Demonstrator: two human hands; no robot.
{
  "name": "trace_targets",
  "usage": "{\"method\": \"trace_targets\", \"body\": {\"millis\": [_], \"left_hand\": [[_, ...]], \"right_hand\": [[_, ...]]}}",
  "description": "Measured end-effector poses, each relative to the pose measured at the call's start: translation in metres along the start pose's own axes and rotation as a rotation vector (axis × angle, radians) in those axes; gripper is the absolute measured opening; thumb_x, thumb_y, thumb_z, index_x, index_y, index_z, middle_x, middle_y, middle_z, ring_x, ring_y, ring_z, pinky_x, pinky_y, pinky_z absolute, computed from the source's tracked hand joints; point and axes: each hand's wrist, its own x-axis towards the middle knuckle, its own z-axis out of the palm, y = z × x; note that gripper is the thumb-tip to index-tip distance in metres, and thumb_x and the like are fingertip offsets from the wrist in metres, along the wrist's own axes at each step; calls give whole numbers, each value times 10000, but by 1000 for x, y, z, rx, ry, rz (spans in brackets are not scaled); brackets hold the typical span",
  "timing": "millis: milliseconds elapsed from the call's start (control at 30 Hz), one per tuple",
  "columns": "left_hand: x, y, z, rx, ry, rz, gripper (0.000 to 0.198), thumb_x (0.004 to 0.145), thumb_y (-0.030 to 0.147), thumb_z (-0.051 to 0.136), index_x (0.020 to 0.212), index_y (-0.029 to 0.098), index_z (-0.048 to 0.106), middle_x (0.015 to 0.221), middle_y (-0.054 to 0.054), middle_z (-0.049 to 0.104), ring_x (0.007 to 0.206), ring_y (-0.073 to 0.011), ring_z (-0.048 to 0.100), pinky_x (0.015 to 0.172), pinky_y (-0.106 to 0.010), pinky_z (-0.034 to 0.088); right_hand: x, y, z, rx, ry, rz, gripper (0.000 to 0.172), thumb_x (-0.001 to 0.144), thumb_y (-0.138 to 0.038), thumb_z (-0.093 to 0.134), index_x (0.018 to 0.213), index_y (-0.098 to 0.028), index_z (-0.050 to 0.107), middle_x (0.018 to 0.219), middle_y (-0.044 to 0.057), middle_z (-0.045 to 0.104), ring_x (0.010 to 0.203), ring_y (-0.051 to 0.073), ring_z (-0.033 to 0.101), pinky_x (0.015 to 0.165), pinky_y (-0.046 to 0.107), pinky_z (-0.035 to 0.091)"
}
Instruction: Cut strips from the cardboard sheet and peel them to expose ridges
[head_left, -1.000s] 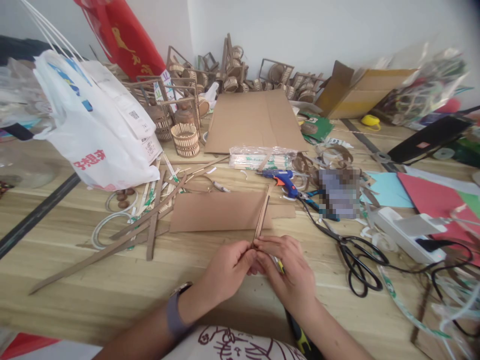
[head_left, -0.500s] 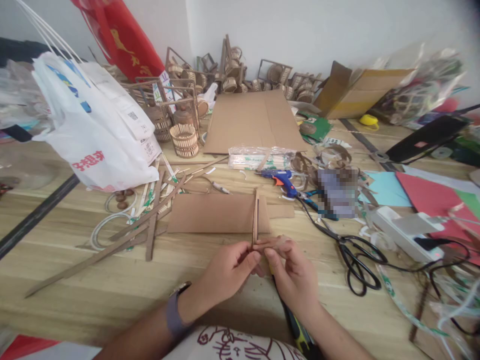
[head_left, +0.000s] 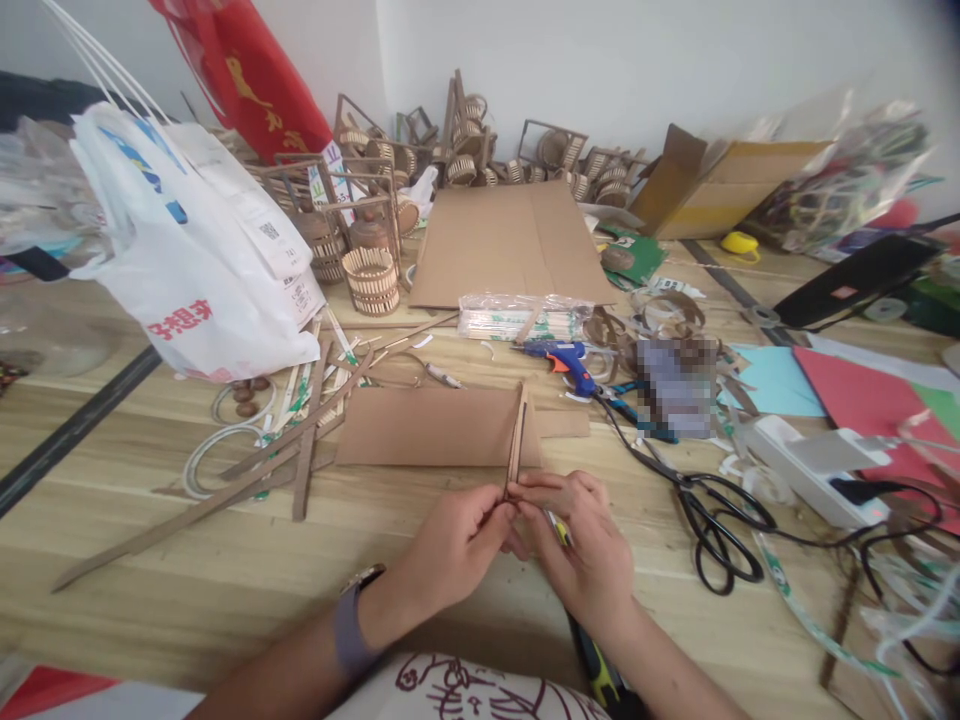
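Nearest, at lower centre, the left hand (head_left: 457,545) and right hand (head_left: 589,540) pinch the lower end of slim brown wood-like strips (head_left: 516,440), fingers narrowed around it, probably to keep the edges aligned. Rightward, black-handled metal scissors (head_left: 720,520) lie within reach. Beyond the hands, the strips lean up across a flat brown cardboard rectangle (head_left: 427,425); past it, a blue-and-orange glue gun (head_left: 577,372) rests, presumably handy. Farther, upper left of centre, stands a pale slatted basket (head_left: 373,285).
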Motion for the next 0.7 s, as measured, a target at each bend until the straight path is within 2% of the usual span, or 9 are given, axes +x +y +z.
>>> {"method": "trace_targets", "body": {"millis": [100, 167, 233, 367, 500, 700], "left_hand": [[-1, 3, -1, 38, -30, -4, 300, 991, 352, 426, 844, 163, 607, 751, -65, 753, 667, -175, 687, 587, -227, 453], [-1, 4, -1, 51, -22, -13, 306, 985, 344, 438, 805, 165, 608, 752, -62, 754, 660, -170, 678, 577, -224, 440], [0, 3, -1, 17, -4, -19, 302, 981, 351, 445, 845, 158, 633, 767, -64, 753, 685, -175, 687, 605, -228, 459], [3, -2, -1, -73, -4, -11, 352, 977, 421, 452, 935, 140, 661, 813, -78, 745, 753, -195, 705, 681, -252, 500], [4, -5, -1, -56, 15, -8, 387, 970, 454, 441, 863, 143, 644, 811, -85, 724, 742, -199, 686, 663, -258, 495], [5, -2, -2, 26, 63, -35, 348, 970, 400, 431, 815, 155, 622, 771, -70, 715, 700, -184, 667, 627, -245, 467]], "right_hand": [[-3, 0, 0, 127, 31, 250, 113, 971, -259, 543, 874, -252, 601, 838, 23, 747, 786, 182, 714, 689, 322, 527], [-5, 1, 0, 200, 40, 342, 151, 981, -297, 526, 858, -249, 599, 851, 34, 740, 785, 180, 715, 662, 305, 548], [-6, 2, 1, 204, 33, 309, 132, 974, -288, 541, 872, -251, 616, 873, 34, 746, 828, 182, 716, 702, 309, 556], [-2, 0, -1, 98, 11, 122, 81, 945, -215, 583, 939, -266, 647, 877, 16, 760, 843, 186, 713, 760, 338, 531], [1, -1, -2, 38, -24, 7, 116, 943, -174, 566, 986, -264, 626, 878, 15, 765, 836, 197, 719, 768, 363, 497], [1, 3, 2, -81, -53, -65, 47, 948, -219, 584, 978, -246, 609, 945, 36, 768, 905, 213, 708, 796, 372, 464]]}}
